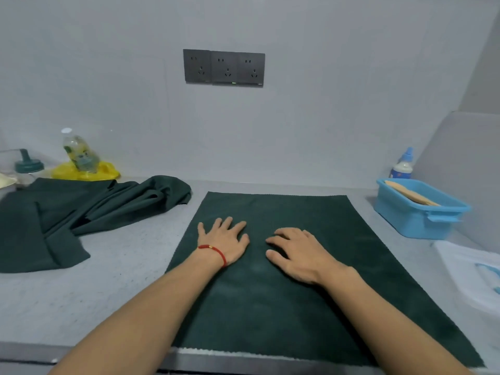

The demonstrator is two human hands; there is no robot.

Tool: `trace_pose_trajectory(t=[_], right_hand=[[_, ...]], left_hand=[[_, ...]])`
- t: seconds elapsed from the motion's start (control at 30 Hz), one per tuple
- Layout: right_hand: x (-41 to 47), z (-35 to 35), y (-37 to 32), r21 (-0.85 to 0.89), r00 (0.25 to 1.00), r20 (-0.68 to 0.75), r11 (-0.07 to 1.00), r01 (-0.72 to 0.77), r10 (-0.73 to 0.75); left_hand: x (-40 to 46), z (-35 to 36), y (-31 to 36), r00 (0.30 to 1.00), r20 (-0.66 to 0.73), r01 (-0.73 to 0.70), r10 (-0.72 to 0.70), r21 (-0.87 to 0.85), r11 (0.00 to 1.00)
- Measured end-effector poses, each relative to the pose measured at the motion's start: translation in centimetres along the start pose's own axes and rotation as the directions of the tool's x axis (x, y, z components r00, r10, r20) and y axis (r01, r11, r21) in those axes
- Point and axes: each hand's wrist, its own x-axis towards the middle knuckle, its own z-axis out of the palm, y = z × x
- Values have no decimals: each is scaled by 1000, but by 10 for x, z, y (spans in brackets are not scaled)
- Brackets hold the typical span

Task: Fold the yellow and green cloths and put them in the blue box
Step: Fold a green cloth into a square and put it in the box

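Grey counter [113,288] | both hands flat on green cloth [297,307]

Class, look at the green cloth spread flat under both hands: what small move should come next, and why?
Probably pinch the near edge with the left hand and right hand and fold it to the far edge: the green cloth lies smooth and unfolded under both flat hands, and the blue box is much narrower.

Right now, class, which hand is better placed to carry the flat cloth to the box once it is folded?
Probably the right hand: it rests on the cloth on the side nearer the box, which stands at the far right. The left hand lies farther away.
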Motion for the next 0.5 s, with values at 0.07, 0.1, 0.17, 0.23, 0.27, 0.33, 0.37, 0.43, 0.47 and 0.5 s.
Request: trace_pose_trajectory(t=[0.07,0.1,0.17,0.23,0.27,0.33,0.37,0.43,0.47,0.5], right_hand=[[-28,7,-5,-20,999,-2,999,-43,43],[-42,10,-6,14,997,33,998,-64,63],[-52,4,-7,122,990,121,988,-92,77],[-56,-9,-10,262,986,143,957,-125,89],[-61,-15,-13,298,988,128,947,-124,89],[-74,-22,-17,220,996,61,973,-74,62],[-86,-23,-16,144,998,31,988,-57,53],[-115,-23,-13,41,996,58,997,-69,67],[-131,-24,-11,40,993,101,997,-70,65],[-144,-22,-9,67,989,142,996,-55,45]], left_hand=[[-1,-14,7,998,-55,23,-19,74,997],[-10,-17,15,993,-116,13,-5,66,998],[-35,-23,34,982,-180,-65,59,-28,997],[-68,-21,48,967,-182,-185,177,-30,982],[-88,-19,53,954,-192,-237,229,-18,971],[-124,-16,54,932,-196,-319,305,-43,947],[-141,-15,54,929,-168,-343,330,-55,938],[-169,-10,52,935,-12,-354,354,-82,932],[-179,-8,50,933,72,-348,354,-87,934],[-185,-6,48,927,124,-347,353,-67,936]])
